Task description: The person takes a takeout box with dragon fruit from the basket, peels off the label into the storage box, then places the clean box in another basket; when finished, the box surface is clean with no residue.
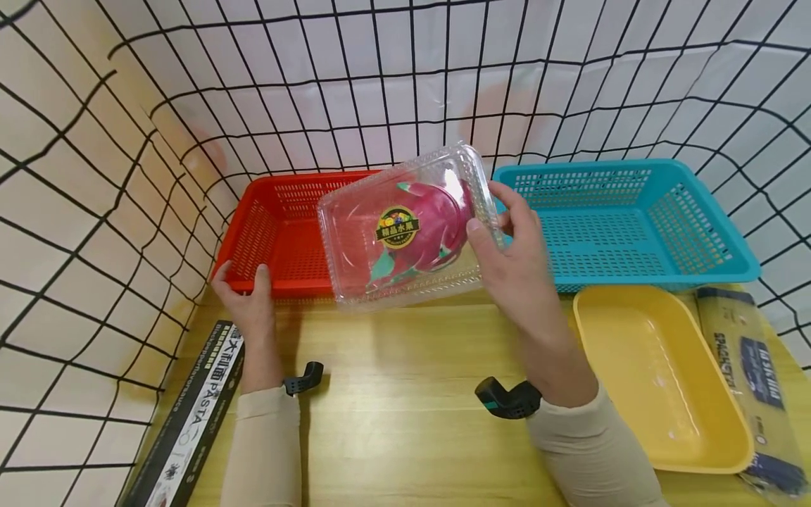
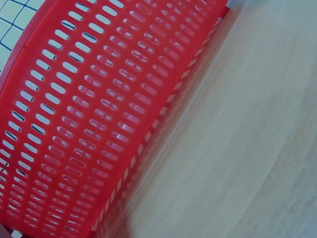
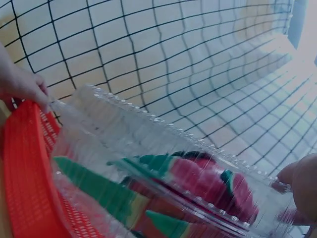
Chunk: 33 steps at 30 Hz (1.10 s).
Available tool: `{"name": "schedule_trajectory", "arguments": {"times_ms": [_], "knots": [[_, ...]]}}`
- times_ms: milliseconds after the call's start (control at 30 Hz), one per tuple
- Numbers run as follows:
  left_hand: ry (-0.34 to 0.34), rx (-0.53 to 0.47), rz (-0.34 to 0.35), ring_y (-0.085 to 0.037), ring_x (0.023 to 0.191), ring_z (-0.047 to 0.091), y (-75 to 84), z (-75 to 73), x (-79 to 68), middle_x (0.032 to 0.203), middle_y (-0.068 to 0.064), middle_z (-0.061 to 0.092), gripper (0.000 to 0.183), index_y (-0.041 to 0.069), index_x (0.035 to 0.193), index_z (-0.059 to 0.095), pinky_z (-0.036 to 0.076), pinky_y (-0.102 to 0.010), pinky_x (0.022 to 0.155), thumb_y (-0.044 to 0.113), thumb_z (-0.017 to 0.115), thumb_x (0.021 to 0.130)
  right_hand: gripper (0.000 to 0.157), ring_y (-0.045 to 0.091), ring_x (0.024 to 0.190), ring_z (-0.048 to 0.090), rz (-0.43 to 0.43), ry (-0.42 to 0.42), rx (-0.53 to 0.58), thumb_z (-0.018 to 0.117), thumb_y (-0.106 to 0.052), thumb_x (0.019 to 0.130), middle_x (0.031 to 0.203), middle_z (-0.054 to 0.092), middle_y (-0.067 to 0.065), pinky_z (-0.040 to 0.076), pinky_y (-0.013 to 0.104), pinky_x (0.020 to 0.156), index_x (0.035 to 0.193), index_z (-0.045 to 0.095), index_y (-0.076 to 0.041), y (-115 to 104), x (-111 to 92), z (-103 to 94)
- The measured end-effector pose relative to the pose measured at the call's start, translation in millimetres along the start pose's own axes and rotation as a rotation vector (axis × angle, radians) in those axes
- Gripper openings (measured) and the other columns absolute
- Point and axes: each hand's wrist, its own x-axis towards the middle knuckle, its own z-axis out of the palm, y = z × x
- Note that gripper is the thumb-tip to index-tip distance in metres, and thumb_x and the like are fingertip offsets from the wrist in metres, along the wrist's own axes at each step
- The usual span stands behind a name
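Note:
My right hand (image 1: 516, 274) grips the right end of a clear plastic fruit box (image 1: 345, 218), thumb on top. Inside the box lies a pink dragon fruit (image 1: 443, 211) with green tips, beneath a round sticker on the lid. The box is tilted and overlaps the right part of a red basket (image 1: 298, 287) in the head view. At that basket's front left corner, my left hand (image 1: 250, 310) holds the rim between thumb and fingers. The slotted red basket wall (image 2: 94, 104) fills much of the left wrist view.
A blue basket (image 1: 750, 271) stands at the back right, with a yellow tray (image 1: 652, 380) in front. Beside the tray lies a spaghetti pack (image 1: 754, 373). A long black pasta box (image 1: 196, 408) lies at the left. Black wire mesh (image 1: 412, 70) surrounds the wooden table (image 1: 393, 415).

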Motion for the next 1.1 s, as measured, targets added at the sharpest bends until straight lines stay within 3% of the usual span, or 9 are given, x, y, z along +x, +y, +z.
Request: {"name": "schedule_trajectory", "arguments": {"times_ms": [233,400,533,867,1100], "knots": [[-0.003,-0.002,0.017,-0.022,0.137,0.044,0.8,-0.5,-1.1,0.159,-0.001,0.035,0.062,0.025,0.147,0.036,0.046,-0.039,0.111,0.026,0.071,0.095,0.059,0.026,0.128,0.039,0.066,-0.013,-0.087,0.054,-0.037,0.104,0.122,0.044,0.008,0.05,0.03,0.08,0.158,0.033,-0.03,9,-22,-24.6],[-0.004,-0.012,0.019,-0.024,0.136,0.046,0.4,0.2,-0.6,0.157,-0.003,0.037,0.063,0.023,0.147,0.036,0.047,-0.038,0.109,0.025,0.07,0.095,0.054,0.019,0.101,0.05,0.045,-0.016,-0.047,0.052,-0.027,0.105,0.103,0.048,0.003,0.047,0.025,0.072,0.157,0.037,-0.023,31,-39,-34.3],[-0.003,-0.017,0.005,-0.021,0.139,0.04,0.2,-0.9,0.8,0.161,0.0,0.03,0.063,0.022,0.148,0.036,0.043,-0.04,0.11,0.026,0.071,0.095,0.049,0.015,0.078,0.051,0.025,-0.019,-0.005,0.05,-0.018,0.106,0.093,0.049,0.001,0.044,0.022,0.066,0.154,0.041,-0.014,51,-53,-36.8],[0.005,0.01,-0.029,-0.02,0.143,0.035,0.8,-1.4,1.4,0.163,0.002,0.026,0.063,0.025,0.147,0.037,0.039,-0.042,0.113,0.029,0.071,0.095,0.045,0.017,0.068,0.043,0.041,-0.091,0.073,0.04,-0.014,0.11,0.092,0.05,0.005,0.039,0.029,0.059,0.155,0.037,-0.01,94,-87,-40.9],[0.006,0.002,-0.013,-0.02,0.14,0.04,1.0,-0.4,1.1,0.161,0.001,0.031,0.063,0.025,0.147,0.037,0.041,-0.04,0.112,0.027,0.071,0.095,0.043,0.015,0.067,0.044,0.091,-0.119,0.106,0.042,-0.011,0.109,0.087,0.051,0.003,0.04,0.029,0.057,0.152,0.038,-0.007,116,-103,-42.5]]}}
